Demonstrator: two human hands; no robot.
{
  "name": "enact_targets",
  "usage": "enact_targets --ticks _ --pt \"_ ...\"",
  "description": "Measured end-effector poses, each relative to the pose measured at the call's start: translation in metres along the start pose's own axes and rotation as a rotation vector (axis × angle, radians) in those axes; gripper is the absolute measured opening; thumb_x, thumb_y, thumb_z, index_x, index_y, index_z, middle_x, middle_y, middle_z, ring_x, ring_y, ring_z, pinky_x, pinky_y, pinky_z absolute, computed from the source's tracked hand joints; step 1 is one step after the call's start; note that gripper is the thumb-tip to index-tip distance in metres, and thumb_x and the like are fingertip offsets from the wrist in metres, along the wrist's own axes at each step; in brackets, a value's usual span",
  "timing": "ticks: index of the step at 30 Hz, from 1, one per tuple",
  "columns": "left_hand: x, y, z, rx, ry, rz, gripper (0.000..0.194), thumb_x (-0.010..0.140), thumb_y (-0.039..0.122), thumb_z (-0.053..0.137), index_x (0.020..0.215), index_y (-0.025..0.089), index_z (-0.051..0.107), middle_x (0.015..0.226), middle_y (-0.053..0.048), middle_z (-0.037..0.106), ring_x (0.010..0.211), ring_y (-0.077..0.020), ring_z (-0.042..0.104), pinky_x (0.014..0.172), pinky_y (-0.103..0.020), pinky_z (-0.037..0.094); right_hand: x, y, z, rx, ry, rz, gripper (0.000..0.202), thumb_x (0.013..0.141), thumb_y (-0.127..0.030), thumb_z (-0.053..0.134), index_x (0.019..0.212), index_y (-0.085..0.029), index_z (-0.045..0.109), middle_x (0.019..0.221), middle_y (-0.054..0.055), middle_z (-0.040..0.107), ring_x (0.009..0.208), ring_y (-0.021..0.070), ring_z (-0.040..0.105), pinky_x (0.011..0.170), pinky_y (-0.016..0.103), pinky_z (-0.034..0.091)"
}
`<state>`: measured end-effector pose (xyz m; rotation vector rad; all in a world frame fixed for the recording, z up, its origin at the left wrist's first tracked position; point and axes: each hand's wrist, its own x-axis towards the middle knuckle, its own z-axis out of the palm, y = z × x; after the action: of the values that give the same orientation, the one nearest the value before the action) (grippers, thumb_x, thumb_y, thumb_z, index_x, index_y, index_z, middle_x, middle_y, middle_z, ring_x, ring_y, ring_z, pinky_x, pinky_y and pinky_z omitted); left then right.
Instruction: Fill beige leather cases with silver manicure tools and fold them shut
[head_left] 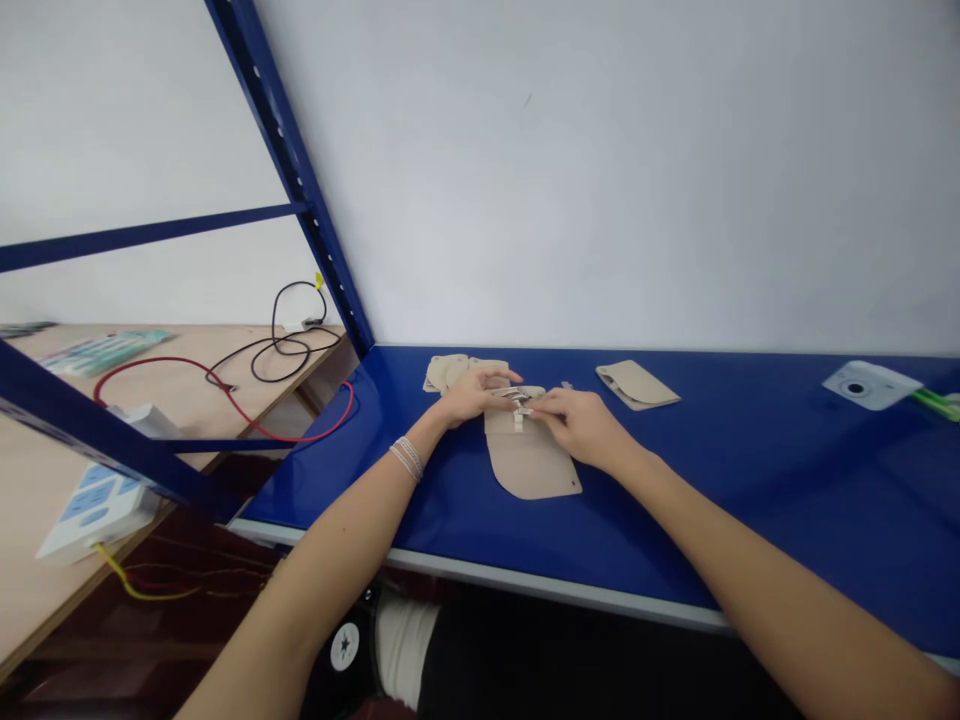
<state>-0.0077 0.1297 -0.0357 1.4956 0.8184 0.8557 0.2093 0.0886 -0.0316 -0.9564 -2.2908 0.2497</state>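
A beige flat case with a rounded lower flap (pixel 532 468) lies in front of me on the blue table. My left hand (pixel 476 393) grips its upper left part, fingers curled over the top edge. At the case's upper right, my right hand (pixel 581 422) has its thumb and fingers pinched together at a small whitish strip (pixel 518 421). A dark spot or hole marks the flap's lower right corner. Behind my left hand is a group of similar beige pieces (pixel 448 370), partly covered by it. Another folded beige case (pixel 637 385) rests farther right.
The blue tabletop (pixel 675 520) ends at a grey front edge. At the far right lies a pale camera-shaped item (pixel 871 386) with a green strip. A blue metal frame (pixel 300 190) rises on the left, beside a wooden table with cables and a power strip (pixel 97 512).
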Motion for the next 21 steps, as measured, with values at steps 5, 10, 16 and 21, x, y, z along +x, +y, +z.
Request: enact_targets --ticks 5,10,16,21 --pt "-0.0016 0.0017 0.0005 0.008 -0.008 0.007 0.05 0.061 0.02 0.084 0.107 0.015 0.065 0.091 -0.006 0.07 0.085 -0.0153 0.065 0.085 -0.031 0.047 0.0002 -0.0031 0.0004 -0.057 0.015 0.017 0.024 0.091 -0.022 0.052 0.096 -0.019 0.076 0.089 0.008 0.073 0.08 0.0205 0.066 0.076 0.033 0.049" --pt "-0.0025 0.0038 0.001 -0.013 -0.041 0.003 0.049 0.063 0.019 0.082 0.108 0.016 0.065 0.091 -0.005 0.069 0.084 -0.0144 0.065 0.084 -0.03 0.047 0.0018 -0.008 0.0016 -0.105 0.014 0.038 0.024 0.092 -0.023 0.051 0.093 -0.015 0.074 0.086 0.009 0.07 0.077 0.0206 0.064 0.074 0.033 0.048" --pt "-0.0019 0.003 0.0013 -0.014 -0.03 0.012 0.051 0.062 0.023 0.084 0.108 0.015 0.066 0.093 -0.006 0.069 0.085 -0.0157 0.065 0.087 -0.033 0.047 -0.0001 -0.0072 0.0044 -0.054 0.045 0.02 0.024 0.092 -0.024 0.052 0.096 -0.017 0.074 0.09 0.009 0.072 0.08 0.0201 0.065 0.076 0.033 0.048" --pt "-0.0014 0.0024 0.0002 -0.001 -0.049 0.019 0.049 0.063 0.024 0.084 0.107 0.015 0.066 0.094 -0.006 0.069 0.088 -0.0158 0.065 0.089 -0.033 0.047 -0.0002 -0.007 0.006 -0.06 0.058 0.003 0.025 0.093 -0.027 0.052 0.095 -0.02 0.076 0.087 0.008 0.072 0.076 0.0187 0.064 0.072 0.032 0.048"
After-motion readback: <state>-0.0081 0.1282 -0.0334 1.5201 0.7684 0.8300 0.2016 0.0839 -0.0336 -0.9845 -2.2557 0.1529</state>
